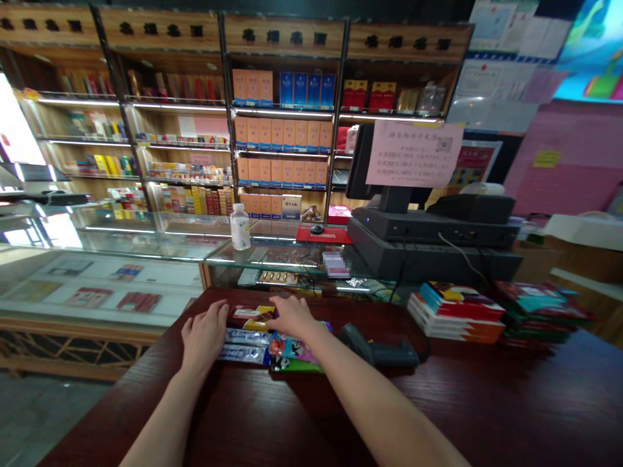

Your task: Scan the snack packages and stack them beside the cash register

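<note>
My left hand [204, 335] rests palm down on the dark red wooden counter [487, 402], just left of a small pile of packaged goods. My right hand [292, 317] lies over a red and yellow packet [248, 314], and its fingers hide part of that packet. Two blue-and-white toothpaste boxes [246, 337] lie nearest my left hand. A colourful box printed with a panda [292, 350] sits under my right wrist. Whether my right hand grips the packet, I cannot tell.
A black barcode scanner [377, 347] lies right of the goods, and stacks of colourful books [457, 311] stand beyond it. Behind the counter are a glass display case [277, 256], a water bottle [240, 227], a black till with a screen [389, 227] and stocked shelves [282, 130].
</note>
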`<state>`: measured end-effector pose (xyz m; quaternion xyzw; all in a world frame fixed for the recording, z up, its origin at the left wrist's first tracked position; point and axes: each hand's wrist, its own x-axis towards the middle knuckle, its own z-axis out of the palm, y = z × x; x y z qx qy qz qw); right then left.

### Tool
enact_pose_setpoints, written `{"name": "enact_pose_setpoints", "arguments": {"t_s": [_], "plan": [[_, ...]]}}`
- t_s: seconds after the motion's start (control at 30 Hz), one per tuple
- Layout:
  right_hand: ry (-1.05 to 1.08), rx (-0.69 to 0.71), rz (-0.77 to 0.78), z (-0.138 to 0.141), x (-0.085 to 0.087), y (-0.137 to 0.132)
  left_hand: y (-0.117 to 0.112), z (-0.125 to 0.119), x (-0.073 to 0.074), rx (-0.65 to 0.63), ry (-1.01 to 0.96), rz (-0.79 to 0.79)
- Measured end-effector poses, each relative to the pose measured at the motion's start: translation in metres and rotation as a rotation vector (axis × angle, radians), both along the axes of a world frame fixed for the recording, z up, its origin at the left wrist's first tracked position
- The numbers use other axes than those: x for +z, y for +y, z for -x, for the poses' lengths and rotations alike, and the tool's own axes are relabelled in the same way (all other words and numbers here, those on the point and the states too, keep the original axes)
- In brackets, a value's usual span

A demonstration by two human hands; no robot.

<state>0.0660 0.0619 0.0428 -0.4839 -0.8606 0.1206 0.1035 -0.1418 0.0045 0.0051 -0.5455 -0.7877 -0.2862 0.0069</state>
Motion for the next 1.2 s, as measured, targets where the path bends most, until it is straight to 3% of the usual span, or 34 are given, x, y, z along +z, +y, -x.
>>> {"name": "enact_pose_setpoints", "arguments": {"t_s": [0.23, 0.47, 0.73, 1.0, 1.2], "plan": [[-0.005, 0.010, -0.066, 0.006, -0.008, 0.005, 0.000, -0.002, 0.002, -0.017, 0.000, -0.024], [0.055, -0.023, -0.209, -0.013, 0.009, -0.004, 0.005, -0.006, -0.001, -0.097, -0.031, -0.180], [0.129, -0.078, -0.292, -0.068, 0.028, -0.023, 0.010, -0.035, 0.014, -0.332, -0.108, -0.286], [0.256, -0.139, -0.320, -0.132, 0.031, -0.034, 0.015, -0.080, 0.038, -0.541, -0.175, -0.235], [0.336, -0.205, -0.368, -0.180, 0.027, -0.046, 0.022, -0.126, 0.044, -0.671, -0.282, -0.271]]}}
